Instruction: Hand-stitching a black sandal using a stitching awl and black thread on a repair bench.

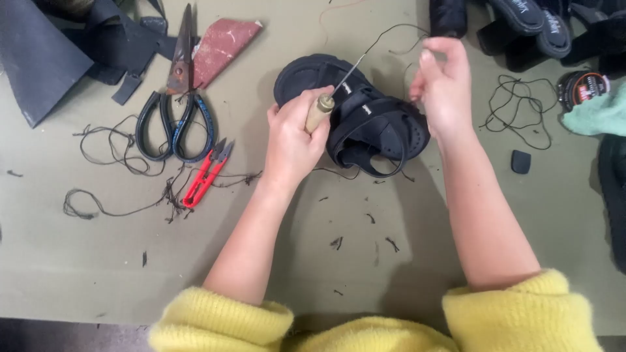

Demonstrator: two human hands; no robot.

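A black strapped sandal [365, 117] lies on the olive table cover. My left hand [293, 140] grips a wooden-handled awl [321, 109] whose thin metal needle points up and right over the sandal. My right hand [443, 85] is raised beside the sandal's right side and pinches a dark thread [385, 36] that runs from the needle tip up and across to the fingers. Both forearms come out of yellow fuzzy sleeves.
Large rusty scissors [176, 98] and red thread snips [205, 175] lie at left among loose thread. Sandpaper [222, 42] and black rubber sheet [39, 52] sit at top left. More black sandals [541, 26], a round tin [582, 86], tangled thread [521, 107] and a teal cloth [603, 111] are at right.
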